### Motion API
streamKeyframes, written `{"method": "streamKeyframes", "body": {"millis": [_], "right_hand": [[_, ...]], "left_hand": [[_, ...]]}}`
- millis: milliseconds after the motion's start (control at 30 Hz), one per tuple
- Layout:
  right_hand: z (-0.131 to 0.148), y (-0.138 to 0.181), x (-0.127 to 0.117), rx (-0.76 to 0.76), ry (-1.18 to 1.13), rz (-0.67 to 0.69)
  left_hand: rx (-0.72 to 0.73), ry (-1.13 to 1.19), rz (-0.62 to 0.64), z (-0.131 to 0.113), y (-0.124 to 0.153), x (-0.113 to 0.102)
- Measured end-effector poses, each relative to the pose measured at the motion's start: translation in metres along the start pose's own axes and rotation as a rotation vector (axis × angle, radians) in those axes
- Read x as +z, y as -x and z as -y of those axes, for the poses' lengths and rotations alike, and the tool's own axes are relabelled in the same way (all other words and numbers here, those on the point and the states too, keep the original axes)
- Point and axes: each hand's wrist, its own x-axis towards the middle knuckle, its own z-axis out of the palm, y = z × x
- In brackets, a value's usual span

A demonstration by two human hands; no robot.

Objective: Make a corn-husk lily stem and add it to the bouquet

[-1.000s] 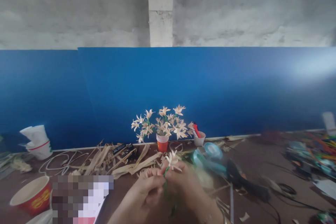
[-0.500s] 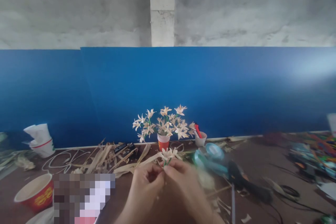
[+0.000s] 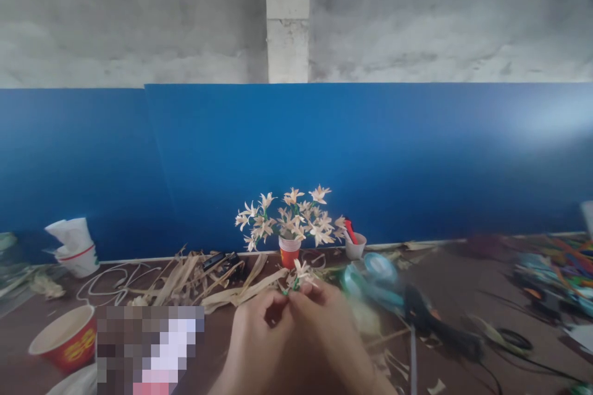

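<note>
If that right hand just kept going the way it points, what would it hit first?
Probably the red cup of pale flowers just beyond the small flower that the right hand pinches; depth is hard to judge.

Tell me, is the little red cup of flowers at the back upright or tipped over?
Upright. The red cup stands on its base, rim on top, with pale flowers rising out of it.

Only 2 parts of the person show, the left hand (image 3: 257,345) and the right hand (image 3: 327,336), both bare from the fingers (image 3: 277,301) back over the knuckles. Behind the fingers the wrists (image 3: 365,379) are bare too, as far as the lower edge of the view. All of it is soft and blurred, so nails, creases and any small marks cannot be told.
</note>
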Motion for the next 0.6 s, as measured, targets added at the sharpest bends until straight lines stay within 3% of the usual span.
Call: {"method": "streamKeyframes", "body": {"millis": [67,133,200,300,367,467,600], "right_hand": [[-0.001,0.002,0.003,-0.052,0.033,-0.057],[-0.003,0.002,0.003,-0.063,0.027,-0.069],[-0.003,0.001,0.0,-0.02,-0.031,0.016],[0.0,-0.002,-0.007,0.093,-0.195,0.254],[0.002,-0.004,-0.012,0.138,-0.225,0.315],[0.003,-0.005,-0.014,0.136,-0.145,0.239],[0.003,-0.004,-0.011,0.069,-0.076,0.128]], "left_hand": [[0.164,-0.161,-0.096,0.004,0.002,0.001],[0.185,-0.16,-0.095,0.005,0.002,0.001],[0.049,0.005,-0.017,0.003,0.0,0.0],[-0.267,0.439,0.173,-0.004,-0.003,-0.004],[-0.398,0.659,0.276,-0.007,-0.004,-0.005],[-0.466,0.789,0.352,-0.009,-0.002,-0.004],[-0.398,0.73,0.266,-0.01,-0.001,-0.002]]}}
